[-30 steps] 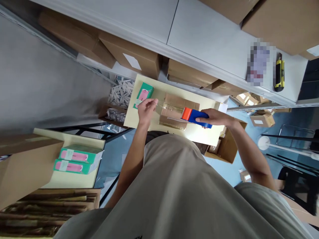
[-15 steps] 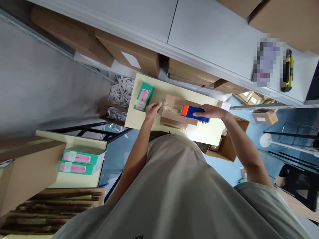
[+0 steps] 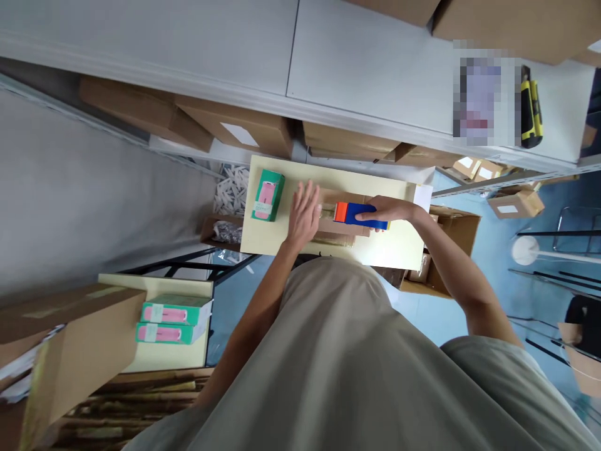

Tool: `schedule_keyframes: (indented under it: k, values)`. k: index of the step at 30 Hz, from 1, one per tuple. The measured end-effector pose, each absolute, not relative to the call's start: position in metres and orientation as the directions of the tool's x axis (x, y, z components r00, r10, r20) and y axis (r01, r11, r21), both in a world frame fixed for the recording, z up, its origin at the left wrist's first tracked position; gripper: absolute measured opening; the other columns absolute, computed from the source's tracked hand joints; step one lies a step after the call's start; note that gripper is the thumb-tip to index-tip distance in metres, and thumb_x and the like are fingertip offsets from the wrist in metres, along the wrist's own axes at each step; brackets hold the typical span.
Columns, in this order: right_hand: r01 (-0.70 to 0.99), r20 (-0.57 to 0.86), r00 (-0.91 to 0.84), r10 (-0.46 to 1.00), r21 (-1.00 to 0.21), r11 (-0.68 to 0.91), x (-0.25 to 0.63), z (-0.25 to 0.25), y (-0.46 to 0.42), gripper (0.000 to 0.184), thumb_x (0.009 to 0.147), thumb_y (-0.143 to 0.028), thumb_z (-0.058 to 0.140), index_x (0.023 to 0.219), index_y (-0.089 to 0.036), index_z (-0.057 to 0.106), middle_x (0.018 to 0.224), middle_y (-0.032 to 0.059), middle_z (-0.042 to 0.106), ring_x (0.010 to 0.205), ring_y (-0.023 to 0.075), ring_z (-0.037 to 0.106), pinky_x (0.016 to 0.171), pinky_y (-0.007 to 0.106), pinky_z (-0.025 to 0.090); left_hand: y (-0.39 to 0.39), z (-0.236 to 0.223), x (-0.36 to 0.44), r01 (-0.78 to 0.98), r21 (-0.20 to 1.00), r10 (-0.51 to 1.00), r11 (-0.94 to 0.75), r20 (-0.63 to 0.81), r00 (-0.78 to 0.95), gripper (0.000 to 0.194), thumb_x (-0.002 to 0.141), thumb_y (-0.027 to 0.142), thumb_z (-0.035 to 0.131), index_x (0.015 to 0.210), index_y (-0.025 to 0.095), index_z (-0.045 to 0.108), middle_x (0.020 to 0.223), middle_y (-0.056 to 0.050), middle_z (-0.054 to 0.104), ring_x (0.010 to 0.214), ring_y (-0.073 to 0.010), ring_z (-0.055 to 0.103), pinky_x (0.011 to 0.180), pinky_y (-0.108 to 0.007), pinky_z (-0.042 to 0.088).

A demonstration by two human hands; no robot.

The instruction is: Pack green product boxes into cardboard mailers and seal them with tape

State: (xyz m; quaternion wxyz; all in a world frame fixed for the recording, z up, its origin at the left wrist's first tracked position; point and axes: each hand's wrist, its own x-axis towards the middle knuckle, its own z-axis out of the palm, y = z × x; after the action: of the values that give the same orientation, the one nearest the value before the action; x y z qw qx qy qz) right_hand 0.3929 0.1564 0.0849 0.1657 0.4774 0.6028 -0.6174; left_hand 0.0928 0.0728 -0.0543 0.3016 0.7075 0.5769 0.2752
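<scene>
Currently right hand (image 3: 375,214) clamped on blue-orange tape dispenser (image 3: 360,215), over cardboard box (image 3: 345,232) on cream table (image 3: 394,245). Left hand (image 3: 304,212) flat, fingers extended, at box's left end. Green box (image 3: 268,195) lies near left hand, apart.

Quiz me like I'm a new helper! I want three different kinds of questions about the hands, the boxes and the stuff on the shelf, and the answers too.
1. True or false: the cutter lies on the shelf.
2. Which hand holds the blue tool? A: left. B: right. C: neither.
3. Fill in the number: ____ green boxes with pink pictures show.

Key: 1 true; 2 B, the right hand; 3 three.
</scene>
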Motion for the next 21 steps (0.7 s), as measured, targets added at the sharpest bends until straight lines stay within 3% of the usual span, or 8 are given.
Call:
schedule_keyframes:
  k: [3,12,16,21]
  values:
    - [0.783,-0.790,-0.501,0.354,-0.588,-0.203,0.393,0.085,0.157,0.068,0.086,-0.085,0.084,0.088,-0.018,0.072,0.076,0.0089,0.080,0.068,0.0222,0.077,0.061,0.030,0.060,0.079,-0.051,0.109,0.708,0.672,0.950,-0.215,-0.025,0.311,0.075,0.119,0.053,0.018,0.178,0.014,0.042,0.188,-0.015,0.033,0.180,-0.0340,0.016,0.146,-0.060,0.011]
    - [0.796,-0.799,-0.494,0.343,-0.574,-0.190,0.395,0.092,0.157,0.074,0.081,-0.087,0.086,0.098,-0.016,0.078,0.081,0.0114,0.083,0.074,0.0255,0.081,0.069,0.033,0.062,0.078,-0.056,0.110,0.793,0.570,0.952,-0.215,-0.057,0.300,0.076,0.118,0.051,0.017,0.179,0.011,0.039,0.189,-0.014,0.031,0.180,-0.0314,0.018,0.146,-0.057,0.012]
    - [0.848,-0.866,-0.403,0.295,-0.475,-0.236,0.448,0.113,0.153,0.078,0.076,-0.094,0.084,0.091,-0.017,0.079,0.075,0.0106,0.080,0.071,0.0254,0.078,0.069,0.036,0.063,0.079,-0.056,0.112,0.795,0.570,0.953,-0.209,-0.063,0.296,0.077,0.118,0.054,0.019,0.179,0.011,0.038,0.189,-0.015,0.031,0.180,-0.0324,0.016,0.147,-0.058,0.012]
    - [0.922,-0.910,-0.228,0.347,-0.316,-0.222,0.521,0.130,0.139,0.071,0.084,-0.091,0.079,0.082,-0.021,0.077,0.076,0.0120,0.079,0.073,0.0251,0.075,0.071,0.036,0.061,0.081,-0.060,0.113,0.791,0.574,0.951,-0.212,-0.065,0.302,0.079,0.118,0.055,0.021,0.180,0.009,0.036,0.190,-0.015,0.026,0.180,-0.0337,0.013,0.147,-0.057,0.009]
